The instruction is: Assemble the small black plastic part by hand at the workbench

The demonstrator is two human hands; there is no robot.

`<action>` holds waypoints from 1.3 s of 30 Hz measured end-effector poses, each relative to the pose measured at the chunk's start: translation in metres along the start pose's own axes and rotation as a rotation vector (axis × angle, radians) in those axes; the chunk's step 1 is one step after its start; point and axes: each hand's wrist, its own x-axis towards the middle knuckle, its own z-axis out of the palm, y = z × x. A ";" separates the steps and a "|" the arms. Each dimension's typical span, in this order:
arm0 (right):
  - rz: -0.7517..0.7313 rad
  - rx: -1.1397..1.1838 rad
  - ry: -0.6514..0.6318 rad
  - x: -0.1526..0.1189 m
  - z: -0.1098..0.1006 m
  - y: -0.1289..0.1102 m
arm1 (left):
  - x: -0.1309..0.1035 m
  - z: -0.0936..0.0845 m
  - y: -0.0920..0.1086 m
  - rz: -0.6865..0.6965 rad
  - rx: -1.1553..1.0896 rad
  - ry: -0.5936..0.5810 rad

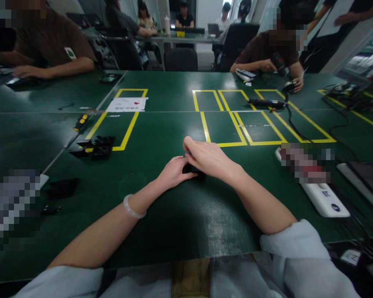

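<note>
In the middle of the green table (pixel 161 132), my left hand (pixel 173 171) grips a small dark object (pixel 192 168) from the side, its thumb along the near edge. Most of that object is hidden by my fingers, so its kind does not show. Over it curls my right hand (pixel 209 159), fingers closed at its top; whatever they pinch is covered. Both hands rest close together, low over the tabletop. A pale bracelet (pixel 133 207) circles my left wrist.
Black parts (pixel 98 147) and a yellow-black screwdriver (pixel 81 123) lie to the left. A white power bank (pixel 325 200) is at the right. Beyond the yellow tape lines, a black pen-like tool (pixel 265 102) trails a cable. A person (pixel 267 49) across the table holds a power tool.
</note>
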 end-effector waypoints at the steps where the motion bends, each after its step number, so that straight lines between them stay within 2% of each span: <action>1: 0.000 -0.005 0.001 0.000 0.000 0.000 | 0.000 0.000 0.000 0.001 -0.005 0.007; 10: 0.012 -0.024 0.009 0.002 0.003 0.003 | 0.001 -0.002 0.002 -0.025 0.003 -0.035; 39: 0.047 -0.058 0.027 0.001 0.003 0.005 | 0.001 0.000 -0.001 -0.027 0.014 -0.053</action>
